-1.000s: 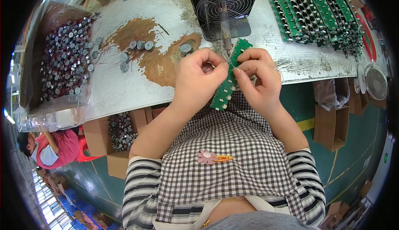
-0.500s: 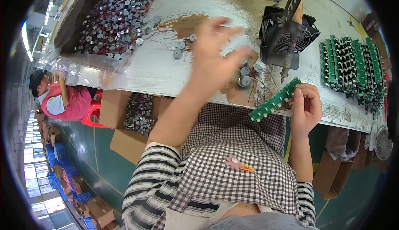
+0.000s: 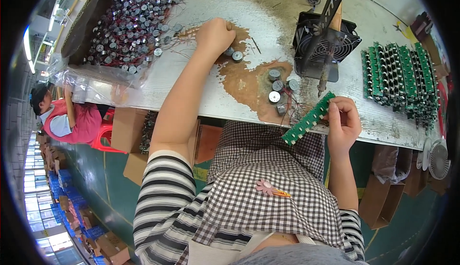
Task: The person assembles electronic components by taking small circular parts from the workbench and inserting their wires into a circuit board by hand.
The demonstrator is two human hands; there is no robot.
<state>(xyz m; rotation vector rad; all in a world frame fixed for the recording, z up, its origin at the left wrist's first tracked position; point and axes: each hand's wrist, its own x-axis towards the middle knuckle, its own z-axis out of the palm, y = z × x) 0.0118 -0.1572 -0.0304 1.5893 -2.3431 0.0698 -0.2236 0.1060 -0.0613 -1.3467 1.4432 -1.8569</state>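
My right hand pinches one end of a long green circuit board between thumb and fingers, holding it slantwise over the table's front edge. Farther off on the left, my left hand is closed above the tabletop, its fingertips turned away, so whatever it grips is hidden. Beside its knuckles lie a couple of small round silver motors. Between my hands sits a loose cluster of the same motors with thin red wires. The soldering iron points down just beyond the board.
A plastic-lined box of wired motors stands at the left. A black fan stands behind the iron. Rows of green circuit boards fill the right side. Below the table is an open carton; a person sits at far left.
My left hand has swung left and away from me, and its spread fingers have closed. My right hand keeps the circuit board in nearly the same place.
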